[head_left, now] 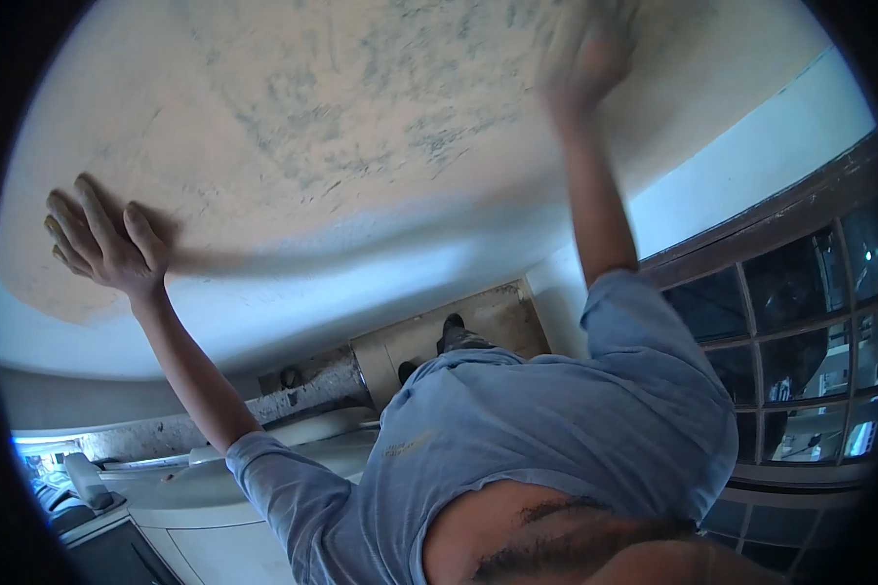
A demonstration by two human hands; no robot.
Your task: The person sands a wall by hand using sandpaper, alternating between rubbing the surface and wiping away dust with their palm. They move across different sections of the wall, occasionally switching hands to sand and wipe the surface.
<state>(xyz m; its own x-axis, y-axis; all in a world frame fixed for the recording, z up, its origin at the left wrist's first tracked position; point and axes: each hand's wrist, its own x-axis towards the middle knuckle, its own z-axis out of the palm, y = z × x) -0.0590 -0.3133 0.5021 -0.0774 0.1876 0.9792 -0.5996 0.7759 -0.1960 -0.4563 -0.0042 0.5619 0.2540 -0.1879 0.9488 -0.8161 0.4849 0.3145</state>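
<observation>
Beige wall under wide-spread left hand; right hand blurred, cannot tell grip; uneven pressure may mark wall.

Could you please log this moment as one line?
left hand: spread against wall | right hand: raised before wall, blurred, grip unclear | wall: patchy, dark marks
</observation>
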